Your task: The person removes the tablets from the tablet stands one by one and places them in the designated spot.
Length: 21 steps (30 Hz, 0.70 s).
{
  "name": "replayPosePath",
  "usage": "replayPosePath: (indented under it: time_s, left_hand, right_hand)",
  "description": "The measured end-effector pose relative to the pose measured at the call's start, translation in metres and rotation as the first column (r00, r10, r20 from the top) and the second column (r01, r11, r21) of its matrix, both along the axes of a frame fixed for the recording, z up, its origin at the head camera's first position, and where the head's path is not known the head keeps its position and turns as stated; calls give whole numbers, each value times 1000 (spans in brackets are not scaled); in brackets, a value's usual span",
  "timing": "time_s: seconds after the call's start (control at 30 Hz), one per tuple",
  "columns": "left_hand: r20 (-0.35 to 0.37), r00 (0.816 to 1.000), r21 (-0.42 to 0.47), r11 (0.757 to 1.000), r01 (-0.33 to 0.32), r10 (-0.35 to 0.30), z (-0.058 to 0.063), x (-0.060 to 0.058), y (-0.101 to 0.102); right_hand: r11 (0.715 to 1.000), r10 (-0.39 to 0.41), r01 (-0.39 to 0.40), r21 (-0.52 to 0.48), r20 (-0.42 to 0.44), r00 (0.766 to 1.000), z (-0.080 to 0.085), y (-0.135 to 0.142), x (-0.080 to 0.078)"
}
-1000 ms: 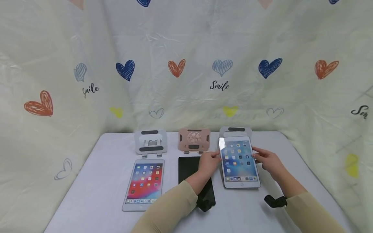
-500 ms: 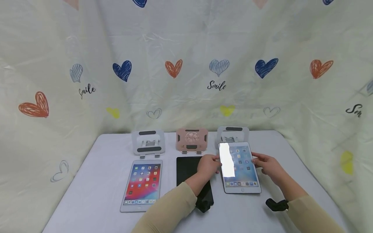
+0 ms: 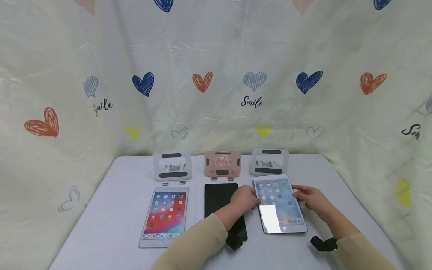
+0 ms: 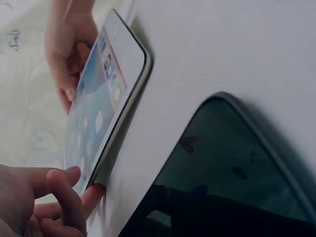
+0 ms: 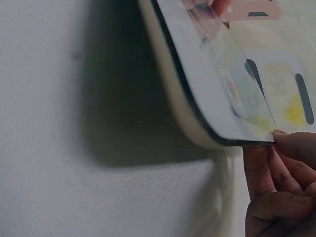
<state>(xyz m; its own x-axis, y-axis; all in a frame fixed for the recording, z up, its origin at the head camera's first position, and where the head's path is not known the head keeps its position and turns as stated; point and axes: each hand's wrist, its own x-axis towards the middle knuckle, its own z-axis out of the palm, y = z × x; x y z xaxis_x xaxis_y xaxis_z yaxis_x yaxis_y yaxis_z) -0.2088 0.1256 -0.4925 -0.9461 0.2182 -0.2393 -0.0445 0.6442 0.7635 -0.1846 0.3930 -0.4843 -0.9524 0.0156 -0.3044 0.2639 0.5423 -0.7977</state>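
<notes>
A white-framed tablet [image 3: 280, 204] with a lit blue screen is held by both hands at its two long sides. My left hand [image 3: 243, 198] pinches the left edge, thumb on the screen side and fingers beneath, as the left wrist view shows. On the opposite edge my right hand [image 5: 279, 182] has its thumb on top and fingers under. In the right wrist view a shadow lies below the tablet's raised near corner. Just beyond its top edge stands a light grey tablet stand [image 3: 268, 170] with dark pads. A black tablet [image 3: 214, 197] lies under my left forearm.
Another white tablet [image 3: 165, 215], its screen red and blue, lies at the left. Behind it stands a second grey stand [image 3: 173, 175], with a pink stand [image 3: 222, 165] in the middle. A heart-printed curtain [image 3: 216, 45] hangs behind the white table [image 3: 111, 210].
Both hands have brought the held tablet down toward the table's near side, away from the right grey stand. That stand's lower pad now shows. The reflection on the screen has shifted.
</notes>
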Motion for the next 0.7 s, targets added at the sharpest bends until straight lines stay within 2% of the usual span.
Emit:
replayPosePath:
  time_s: [0.33, 0.5, 0.7]
  left_hand:
    - [22, 994, -59, 992, 109, -107, 6, 0, -2]
    - [88, 989, -68, 989, 127, -121, 7, 1, 0]
    - [118, 984, -85, 986, 147, -136, 10, 2, 3]
  right_hand:
    - [1000, 17, -17, 7, 26, 1000, -4, 3, 2]
    - [1000, 23, -24, 18, 29, 999, -8, 5, 2]
    - [998, 36, -38, 42, 39, 999, -9, 7, 2]
